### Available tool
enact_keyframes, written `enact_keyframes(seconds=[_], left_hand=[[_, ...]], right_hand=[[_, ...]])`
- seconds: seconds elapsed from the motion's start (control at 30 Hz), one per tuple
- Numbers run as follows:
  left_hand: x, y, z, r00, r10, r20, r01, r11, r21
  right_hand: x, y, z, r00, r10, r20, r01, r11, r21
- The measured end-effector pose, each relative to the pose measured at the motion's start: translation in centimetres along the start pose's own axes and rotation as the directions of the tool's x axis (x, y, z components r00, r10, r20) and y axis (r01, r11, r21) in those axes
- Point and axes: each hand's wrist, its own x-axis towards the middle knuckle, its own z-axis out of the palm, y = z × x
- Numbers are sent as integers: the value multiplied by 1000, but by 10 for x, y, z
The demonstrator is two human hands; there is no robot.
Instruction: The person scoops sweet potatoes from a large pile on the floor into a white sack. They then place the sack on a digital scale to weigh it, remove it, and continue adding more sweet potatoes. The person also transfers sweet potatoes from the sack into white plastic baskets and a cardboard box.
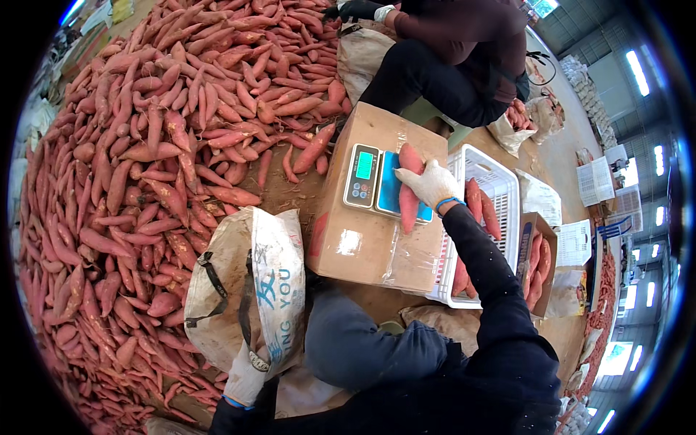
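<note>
A digital kitchen scale (365,176) with a blue platform lies on a closed cardboard box (331,239). On that platform rests a large sweet potato (409,204), and my right hand (432,184), in a white knit glove, grips it from the side. My left hand (244,375), gloved too, is at the lower rim of a white woven bag (277,255) with black straps; its fingers are partly hidden at a strap. Right of the box stands a white plastic basket (511,217) holding several sweet potatoes (481,204).
A large heap of sweet potatoes (163,136) covers the floor at left. Across the box a person (435,70) sits on a low stool beside a sack (361,57). An open carton (546,272) of sweet potatoes stands beyond the basket.
</note>
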Motion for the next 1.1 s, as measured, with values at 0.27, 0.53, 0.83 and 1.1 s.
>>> enact_keyframes(seconds=[0.27,0.53,0.83,1.1], left_hand=[[-7,-8,39,995,-30,-91,-43,705,-708],[2,-17,59,996,46,-77,-89,597,-798],[-5,-15,63,831,355,-429,-400,916,-18],[-15,3,71,882,461,-102,-188,542,819]], right_hand=[[-4,3,-11,999,-1,34,0,999,40],[0,18,-10,992,-75,-98,74,997,-15],[20,-32,6,997,-77,-22,76,997,-23],[-46,-129,-45,780,-620,82,311,498,809]])
